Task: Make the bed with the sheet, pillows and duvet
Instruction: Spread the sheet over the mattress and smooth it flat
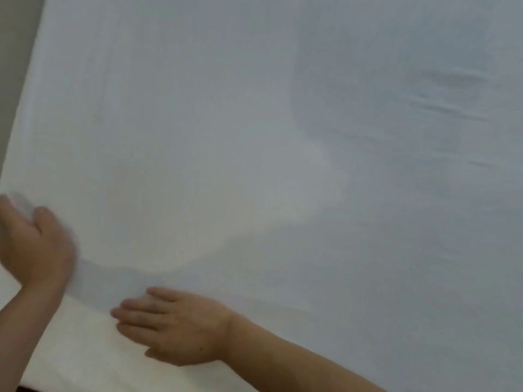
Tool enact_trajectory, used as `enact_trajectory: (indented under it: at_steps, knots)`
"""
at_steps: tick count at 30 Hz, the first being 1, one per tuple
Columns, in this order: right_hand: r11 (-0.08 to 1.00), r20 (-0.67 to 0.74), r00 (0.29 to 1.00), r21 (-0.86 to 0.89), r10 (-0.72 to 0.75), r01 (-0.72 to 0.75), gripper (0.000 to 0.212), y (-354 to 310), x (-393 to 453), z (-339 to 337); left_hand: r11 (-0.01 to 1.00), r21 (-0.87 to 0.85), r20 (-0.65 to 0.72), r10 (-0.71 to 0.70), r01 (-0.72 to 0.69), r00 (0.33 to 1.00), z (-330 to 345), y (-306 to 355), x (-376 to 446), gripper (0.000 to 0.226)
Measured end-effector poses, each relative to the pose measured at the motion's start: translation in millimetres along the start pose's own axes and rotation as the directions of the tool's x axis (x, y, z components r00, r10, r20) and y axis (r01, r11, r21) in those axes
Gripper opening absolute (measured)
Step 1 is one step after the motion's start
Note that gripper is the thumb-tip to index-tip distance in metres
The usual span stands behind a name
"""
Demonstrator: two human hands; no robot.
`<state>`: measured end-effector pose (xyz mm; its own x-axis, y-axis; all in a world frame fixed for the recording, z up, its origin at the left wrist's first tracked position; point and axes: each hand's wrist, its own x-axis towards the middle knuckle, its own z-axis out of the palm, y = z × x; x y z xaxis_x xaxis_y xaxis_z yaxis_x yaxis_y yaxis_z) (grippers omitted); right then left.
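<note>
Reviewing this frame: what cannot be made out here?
Head view only:
- Left hand: motion-blurred and cut by the left edge; its grip on the sheet is unclear.
- Pillows, duvet: out of frame.
- Bed's far and right sides: cut off.
- Right hand: lies flat, fingertips blurred.

Both forearms bare, no sleeves, rings or watch visible.

The sheet under my hands is white matt cloth, smooth over most of it, with fine soft creases toward two o'clock.
</note>
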<state>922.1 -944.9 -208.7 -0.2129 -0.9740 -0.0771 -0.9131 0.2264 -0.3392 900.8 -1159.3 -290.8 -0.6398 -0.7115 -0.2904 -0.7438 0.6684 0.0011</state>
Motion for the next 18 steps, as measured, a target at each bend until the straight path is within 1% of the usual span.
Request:
enact_trajectory:
  at_steps: [1,2,3,4,5,6,7,8,10,12,13,14,15,16,18]
  knots:
    - [0.989,-0.125,0.986,0.112,0.106,-0.092,0.052,20.1,-17.7,-10.7,0.996,0.0,0.006,0.086,-0.086,0.996,-5.9,30.5,-0.9,0.045]
    - [0.959,-0.244,0.943,0.223,0.227,-0.173,0.048,44.7,-40.2,-22.5,0.979,-0.022,0.028,0.202,-0.201,0.979,-18.3,62.7,10.6,0.049]
    - [0.926,-0.342,0.877,0.289,0.337,-0.243,0.046,73.6,-68.3,-34.1,0.952,-0.023,0.0,0.304,-0.304,0.953,-32.7,95.8,19.5,0.055]
    - [0.896,-0.399,0.808,0.285,0.433,-0.34,0.044,104.7,-99.4,-44.4,0.914,-0.045,-0.078,0.4,-0.404,0.913,-50.2,128.5,26.2,0.058]
    - [0.862,-0.422,0.752,0.221,0.506,-0.456,0.045,137.0,-134.2,-52.8,0.863,-0.099,-0.183,0.473,-0.495,0.862,-59.7,161.2,18.8,0.058]
    - [0.812,-0.428,0.704,0.148,0.568,-0.565,0.046,170.9,-171.4,-60.5,0.792,-0.14,-0.236,0.556,-0.594,0.797,-65.9,200.6,-0.6,0.057]
    - [0.747,-0.417,0.652,0.105,0.633,-0.657,0.047,204.9,-207.6,-69.0,0.7,-0.158,-0.241,0.657,-0.697,0.715,-68.6,241.5,-24.4,0.057]
    - [0.678,-0.399,0.598,0.084,0.695,-0.731,0.049,238.1,-242.1,-77.1,0.623,-0.163,-0.212,0.735,-0.765,0.643,-67.5,286.4,-53.0,0.058]
    - [0.547,-0.352,0.493,0.066,0.795,-0.835,0.056,295.6,-298.4,-94.3,0.503,-0.122,-0.133,0.846,-0.856,0.516,-54.7,363.2,-88.0,0.059]
    - [0.443,-0.321,0.401,0.065,0.858,-0.894,0.062,342.6,-336.9,-105.8,0.351,-0.026,-0.065,0.934,-0.936,0.352,-44.5,423.3,-111.9,0.062]
    - [0.413,-0.283,0.379,0.069,0.881,-0.908,0.064,358.5,-346.4,-109.2,0.276,0.022,-0.032,0.961,-0.961,0.275,-37.7,447.2,-121.0,0.063]
    - [0.401,-0.234,0.375,0.074,0.897,-0.913,0.066,367.3,-348.5,-109.4,0.21,0.067,0.014,0.977,-0.975,0.211,-31.6,465.5,-130.2,0.064]
    - [0.402,-0.184,0.384,0.071,0.905,-0.913,0.067,368.0,-345.1,-105.2,0.155,0.108,0.065,0.985,-0.982,0.162,-26.5,476.0,-138.8,0.065]
    - [0.422,-0.157,0.408,0.071,0.9,-0.904,0.067,360.6,-340.0,-96.6,0.113,0.139,0.107,0.986,-0.984,0.128,-22.4,478.2,-145.7,0.065]
    - [0.485,-0.157,0.474,0.039,0.866,-0.874,0.066,324.9,-333.1,-73.9,0.053,0.15,0.146,0.986,-0.987,0.075,-17.0,457.2,-157.3,0.068]
